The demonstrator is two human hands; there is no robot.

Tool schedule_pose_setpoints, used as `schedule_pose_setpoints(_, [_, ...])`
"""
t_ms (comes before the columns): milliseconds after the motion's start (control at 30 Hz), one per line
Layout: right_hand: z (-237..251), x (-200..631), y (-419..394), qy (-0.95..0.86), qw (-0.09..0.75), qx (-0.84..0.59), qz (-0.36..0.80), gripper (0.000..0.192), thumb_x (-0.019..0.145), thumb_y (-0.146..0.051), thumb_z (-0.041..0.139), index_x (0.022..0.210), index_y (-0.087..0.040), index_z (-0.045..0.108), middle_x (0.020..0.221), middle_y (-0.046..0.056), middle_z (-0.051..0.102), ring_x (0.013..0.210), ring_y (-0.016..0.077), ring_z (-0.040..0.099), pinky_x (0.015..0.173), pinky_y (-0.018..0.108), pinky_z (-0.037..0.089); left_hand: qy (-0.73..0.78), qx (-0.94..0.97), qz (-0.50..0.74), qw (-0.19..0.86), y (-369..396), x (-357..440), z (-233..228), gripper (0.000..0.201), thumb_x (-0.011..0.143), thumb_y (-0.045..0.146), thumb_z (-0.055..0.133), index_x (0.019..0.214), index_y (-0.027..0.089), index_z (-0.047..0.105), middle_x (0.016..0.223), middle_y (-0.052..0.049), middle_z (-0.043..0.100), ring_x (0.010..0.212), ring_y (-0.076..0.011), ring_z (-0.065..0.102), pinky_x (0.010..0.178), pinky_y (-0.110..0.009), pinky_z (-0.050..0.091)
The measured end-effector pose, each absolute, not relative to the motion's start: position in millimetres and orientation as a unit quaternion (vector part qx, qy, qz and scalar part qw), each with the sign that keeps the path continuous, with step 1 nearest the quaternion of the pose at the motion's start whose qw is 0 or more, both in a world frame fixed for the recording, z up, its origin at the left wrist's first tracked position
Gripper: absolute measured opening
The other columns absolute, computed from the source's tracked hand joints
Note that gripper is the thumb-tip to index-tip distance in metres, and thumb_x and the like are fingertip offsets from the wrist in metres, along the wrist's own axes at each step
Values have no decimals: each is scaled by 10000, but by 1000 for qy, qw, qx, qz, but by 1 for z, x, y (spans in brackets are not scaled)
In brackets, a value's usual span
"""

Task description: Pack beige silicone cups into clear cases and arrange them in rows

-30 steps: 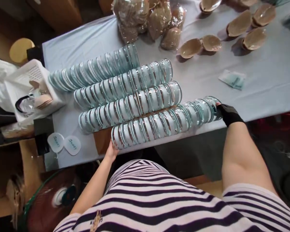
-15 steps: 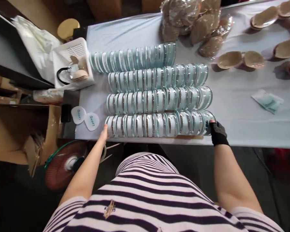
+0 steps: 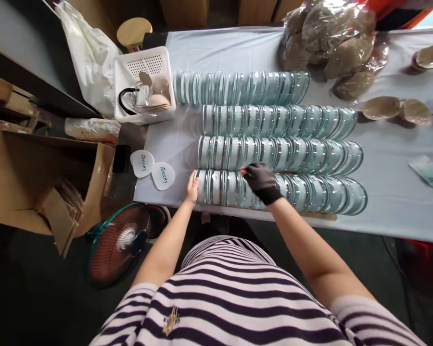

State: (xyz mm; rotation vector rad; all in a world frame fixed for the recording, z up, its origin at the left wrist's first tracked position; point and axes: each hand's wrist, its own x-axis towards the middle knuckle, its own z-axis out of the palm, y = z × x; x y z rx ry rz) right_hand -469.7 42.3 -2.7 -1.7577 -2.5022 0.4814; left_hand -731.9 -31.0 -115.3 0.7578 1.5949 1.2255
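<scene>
From my remote seat, I'd worry about the near row of clear cases, lying along the six o'clock edge of the tabletop: a sideways nudge could roll it off, and uneven pressure mid-row could buckle it, with the three o'clock end unsupported. My left hand has its fingers fairly straight against the nine o'clock end, not closed around it. My gloved right hand is half curled over the row; I can't tell whether it grips anything. Half a second ago, it was at the three o'clock end.
</scene>
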Motion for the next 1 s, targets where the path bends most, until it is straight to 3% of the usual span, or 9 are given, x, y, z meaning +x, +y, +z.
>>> schedule_pose_setpoints(167, [-13,-637,93,-836,-250,-435,221,373,914,-332,510,1154,-132,715,1110,174,716,994,265,681,796,322,522,640,309,520,474,-30,-726,-125,531,974,512,431,1405,211,511,1502,-82,484,1430,-208,392,1204,-363,279])
schedule_pose_setpoints(367, [-3,-684,108,-869,-358,-317,127,350,810,-175,623,1134,-74,706,1097,216,711,1065,336,661,849,457,538,645,303,485,507,-24,-728,-123,486,1002,478,378,1404,233,500,1485,-62,504,1418,-190,406,1196,-344,288])
schedule_pose_setpoints(467, [5,-671,89,-883,-311,-326,132,281,844,-206,588,1069,-109,726,1073,196,722,1056,320,668,847,420,526,620,313,486,531,-22,-730,-118,513,1004,488,364,1428,219,472,1507,-81,476,1424,-205,400,1191,-354,293])
schedule_pose_setpoints(600, [-3,-633,23,-861,-198,-437,165,341,941,-319,440,1108,-183,705,1037,154,735,983,273,693,805,348,507,614,302,480,549,-21,-731,-116,571,1003,503,348,1477,189,402,1538,-125,425,1424,-223,402,1181,-374,309])
schedule_pose_setpoints(767, [-40,-613,-72,-820,-207,-475,241,370,958,-367,430,1167,-186,676,1085,156,723,972,286,684,780,353,498,649,319,449,525,-20,-731,-117,518,1016,457,317,1469,224,408,1544,-98,422,1442,-191,368,1189,-342,291])
schedule_pose_setpoints(867, [-49,-607,-86,-812,-218,-470,270,367,961,-397,440,1127,-195,697,1074,153,726,977,290,681,798,353,495,682,411,430,426,-24,-732,-112,534,1009,446,311,1486,216,380,1558,-127,387,1458,-210,338,1188,-403,296])
schedule_pose_setpoints(1000, [-28,-588,-33,-785,-142,-572,189,415,989,-401,359,1212,-232,665,1129,137,712,1018,270,674,809,331,496,639,648,344,232,-33,-734,-99,575,934,505,487,1436,226,482,1564,-144,365,1493,-306,238,1212,-555,147])
